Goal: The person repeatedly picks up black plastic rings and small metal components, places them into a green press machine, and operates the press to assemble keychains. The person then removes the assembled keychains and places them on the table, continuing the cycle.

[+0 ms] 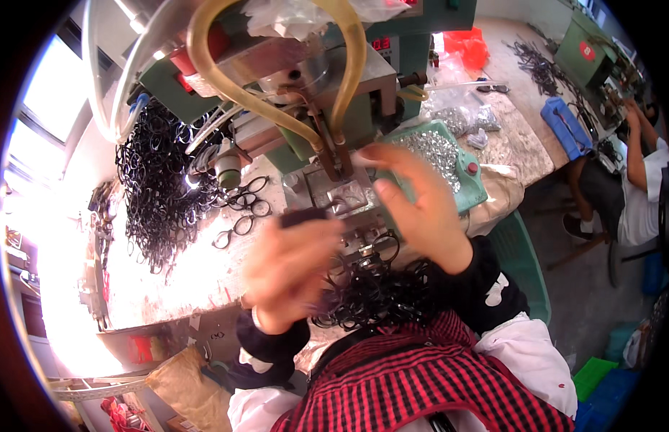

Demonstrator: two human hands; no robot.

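My left hand (291,263) is smeared by motion in front of the machine. Its fingers are curled round a dark elongated piece (304,217) whose kind I cannot make out. My right hand (424,209) is at the right side of the machine's work spot, thumb and forefinger apart, with nothing visible between them. Between the hands lies a metal fixture (349,198), under the press head (336,162) with two yellowish hoses (197,50) running to it. A heap of black looped parts (377,295) lies at the near edge, below both hands.
A large pile of black looped parts (158,187) is on the left, with several loose ones (244,209) beside it. At right stands a green tray (472,191) of small shiny metal pieces (431,155). Another person (640,176) works at a machine far right.
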